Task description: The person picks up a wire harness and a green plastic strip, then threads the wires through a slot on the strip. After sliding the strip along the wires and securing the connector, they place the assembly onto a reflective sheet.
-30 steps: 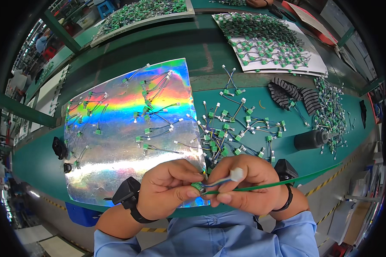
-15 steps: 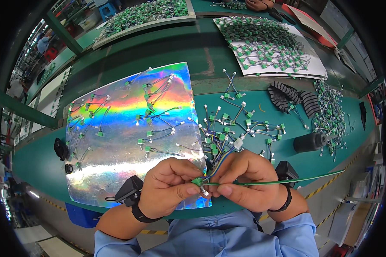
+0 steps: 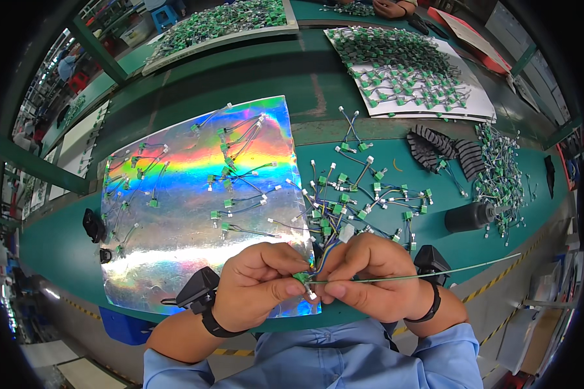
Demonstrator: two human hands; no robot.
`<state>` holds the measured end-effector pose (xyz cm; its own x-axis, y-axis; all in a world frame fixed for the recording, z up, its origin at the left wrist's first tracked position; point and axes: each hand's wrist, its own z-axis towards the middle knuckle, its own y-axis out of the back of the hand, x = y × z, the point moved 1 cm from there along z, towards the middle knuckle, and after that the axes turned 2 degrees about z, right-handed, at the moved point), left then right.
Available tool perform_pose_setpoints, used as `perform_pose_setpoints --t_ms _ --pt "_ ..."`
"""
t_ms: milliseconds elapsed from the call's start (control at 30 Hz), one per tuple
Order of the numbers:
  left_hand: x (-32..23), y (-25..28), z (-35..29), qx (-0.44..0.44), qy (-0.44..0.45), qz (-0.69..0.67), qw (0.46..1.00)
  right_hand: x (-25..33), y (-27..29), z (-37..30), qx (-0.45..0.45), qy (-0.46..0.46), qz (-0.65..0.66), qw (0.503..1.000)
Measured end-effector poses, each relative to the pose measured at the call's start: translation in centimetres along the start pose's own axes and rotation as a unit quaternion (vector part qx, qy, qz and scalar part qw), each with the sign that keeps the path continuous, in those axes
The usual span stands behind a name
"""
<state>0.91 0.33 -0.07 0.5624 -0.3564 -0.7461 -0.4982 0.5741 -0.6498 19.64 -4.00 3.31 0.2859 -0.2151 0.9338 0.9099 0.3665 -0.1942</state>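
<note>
My left hand (image 3: 261, 282) pinches a small green circuit board (image 3: 300, 278) at the near edge of the green workbench (image 3: 175, 104). My right hand (image 3: 370, 275) meets it from the right, holding a thin green rod (image 3: 448, 273) that sticks out rightward, its tip at the board. Coloured wires with a white connector (image 3: 346, 233) rise from between the two hands. Both wrists carry black bands. A loose heap of small green boards with wires (image 3: 363, 191) lies just beyond my right hand.
A shiny rainbow-coloured sheet (image 3: 182, 214) with several wired boards lies left of centre. A black cylinder (image 3: 468, 216) stands at the right, black striped cloth (image 3: 438, 148) beyond it. White sheets covered in boards (image 3: 405, 61) lie farther back. Another person's hands (image 3: 389, 6) show at the top edge.
The white connector has swung from beside my right fingers to above them. Both hands stay together at the bench edge, the rod now more level.
</note>
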Motion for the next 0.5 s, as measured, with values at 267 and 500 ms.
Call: perform_pose_setpoints --t_ms 267,500 --pt "-0.18 0.10 -0.12 0.004 0.000 0.001 1.000 -0.04 0.16 0.17 0.020 -0.006 -0.012 1.000" --pt "-0.08 -0.41 -0.09 -0.010 0.009 -0.005 1.000 -0.32 -0.30 -0.28 -0.008 -0.002 0.043 0.999"
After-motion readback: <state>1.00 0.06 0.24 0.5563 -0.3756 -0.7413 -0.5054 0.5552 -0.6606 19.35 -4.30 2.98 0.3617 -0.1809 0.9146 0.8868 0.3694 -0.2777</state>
